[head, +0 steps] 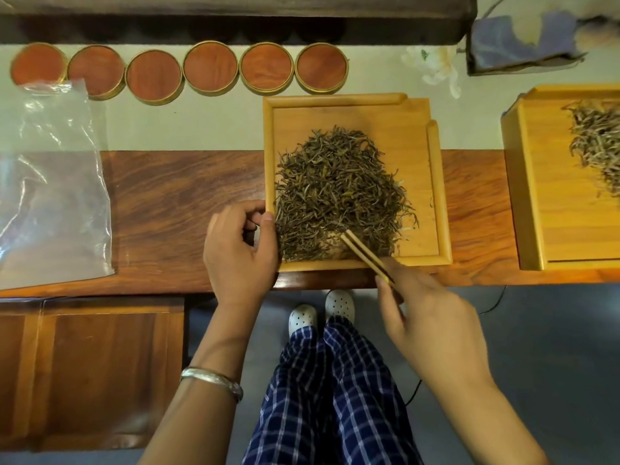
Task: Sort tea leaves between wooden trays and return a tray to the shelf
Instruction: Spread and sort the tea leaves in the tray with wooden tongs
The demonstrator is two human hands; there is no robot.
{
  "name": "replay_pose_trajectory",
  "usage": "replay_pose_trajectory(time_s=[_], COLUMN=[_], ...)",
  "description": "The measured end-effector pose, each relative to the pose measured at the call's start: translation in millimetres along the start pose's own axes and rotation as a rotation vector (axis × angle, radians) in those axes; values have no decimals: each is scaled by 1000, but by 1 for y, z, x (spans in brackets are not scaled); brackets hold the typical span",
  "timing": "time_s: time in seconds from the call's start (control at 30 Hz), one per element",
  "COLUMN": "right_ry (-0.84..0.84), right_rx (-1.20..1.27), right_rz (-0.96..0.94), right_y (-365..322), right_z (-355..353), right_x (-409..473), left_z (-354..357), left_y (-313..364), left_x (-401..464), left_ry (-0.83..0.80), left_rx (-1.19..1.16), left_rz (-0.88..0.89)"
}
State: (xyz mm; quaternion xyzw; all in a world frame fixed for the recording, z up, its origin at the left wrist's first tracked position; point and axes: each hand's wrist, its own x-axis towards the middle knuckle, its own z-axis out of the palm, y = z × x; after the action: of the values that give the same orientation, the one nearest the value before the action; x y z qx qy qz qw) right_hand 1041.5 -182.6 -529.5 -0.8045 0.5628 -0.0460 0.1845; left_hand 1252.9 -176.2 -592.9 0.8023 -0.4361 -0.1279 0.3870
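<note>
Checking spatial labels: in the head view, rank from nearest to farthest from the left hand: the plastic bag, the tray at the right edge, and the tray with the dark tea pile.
1. Tray with the dark tea pile, touching the left hand.
2. Plastic bag, far left.
3. Tray at the right edge.

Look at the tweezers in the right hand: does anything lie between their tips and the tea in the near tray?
Nothing visible does. The tweezers in the right hand cross the tray's front rim, tips already in the tea.
</note>
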Motion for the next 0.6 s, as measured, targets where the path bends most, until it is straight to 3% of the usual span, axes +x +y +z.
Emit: replay_pose_trajectory(time_s=[0.6], right_ry=[132], right_rx=[57], right_rz=[79], right_y=[22], right_z=[-18], right_x=[2], left_z=[1], left_y=[-3], left_x=[0], left_ry=[7], left_rx=[17], left_rz=[-1])
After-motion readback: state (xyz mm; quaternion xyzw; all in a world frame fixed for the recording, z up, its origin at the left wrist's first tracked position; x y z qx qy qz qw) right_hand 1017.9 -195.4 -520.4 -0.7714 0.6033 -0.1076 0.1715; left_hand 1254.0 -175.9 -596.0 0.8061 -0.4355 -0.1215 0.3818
